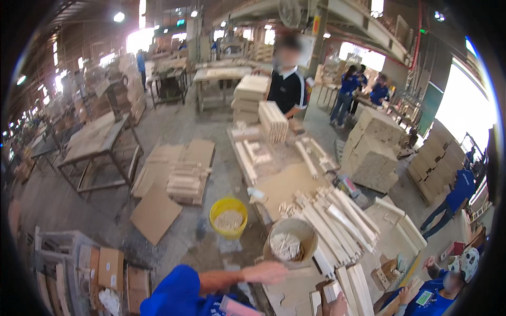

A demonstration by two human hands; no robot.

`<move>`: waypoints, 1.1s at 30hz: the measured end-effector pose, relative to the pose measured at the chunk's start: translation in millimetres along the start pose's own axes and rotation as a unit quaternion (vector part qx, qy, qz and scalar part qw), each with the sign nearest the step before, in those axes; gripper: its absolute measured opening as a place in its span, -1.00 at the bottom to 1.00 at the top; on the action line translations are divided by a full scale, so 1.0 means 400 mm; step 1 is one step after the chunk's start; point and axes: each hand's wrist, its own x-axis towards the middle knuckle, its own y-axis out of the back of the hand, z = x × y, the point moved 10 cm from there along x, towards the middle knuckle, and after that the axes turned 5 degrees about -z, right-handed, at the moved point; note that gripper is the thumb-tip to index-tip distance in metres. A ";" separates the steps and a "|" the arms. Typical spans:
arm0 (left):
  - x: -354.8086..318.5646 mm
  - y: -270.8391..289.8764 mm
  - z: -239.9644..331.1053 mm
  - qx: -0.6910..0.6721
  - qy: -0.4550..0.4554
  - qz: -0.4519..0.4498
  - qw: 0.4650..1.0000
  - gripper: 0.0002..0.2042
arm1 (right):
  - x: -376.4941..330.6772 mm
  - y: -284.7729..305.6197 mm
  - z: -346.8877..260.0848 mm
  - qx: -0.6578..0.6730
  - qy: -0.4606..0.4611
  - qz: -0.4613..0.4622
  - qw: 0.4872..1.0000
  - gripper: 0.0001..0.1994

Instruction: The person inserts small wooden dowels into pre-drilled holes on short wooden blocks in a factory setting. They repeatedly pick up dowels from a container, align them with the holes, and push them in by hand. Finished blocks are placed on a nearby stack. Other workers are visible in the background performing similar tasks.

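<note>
The left arm, in a blue sleeve, enters from about seven o'clock and stretches toward three o'clock. The left hand (pixel 266 272) lies flat, palm down, fingers together. Only a sliver of the right hand (pixel 339 305) shows at six o'clock, its grip unclear.

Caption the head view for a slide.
Left hand reaches toward round tan bucket of small wood pieces beside pale wooden slats.

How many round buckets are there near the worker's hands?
2. A yellow bucket stands on the floor left of the workbench. A tan bucket of small wood pieces sits at the bench edge, just beyond the left hand. Clutter may hide others.
</note>
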 end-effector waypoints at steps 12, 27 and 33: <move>0.036 -0.215 0.094 -0.045 -0.055 -0.107 0.992 -0.61 | -0.176 0.441 -0.135 0.506 0.149 0.144 0.838 -0.03; 0.271 0.218 -0.187 0.039 0.017 -0.142 0.989 -0.78 | -0.245 0.163 -0.217 0.692 0.068 0.127 0.707 -0.27; 0.387 0.011 -0.403 0.255 0.069 -0.260 0.929 -0.75 | -0.229 0.154 -0.255 0.706 0.074 0.124 0.693 -0.33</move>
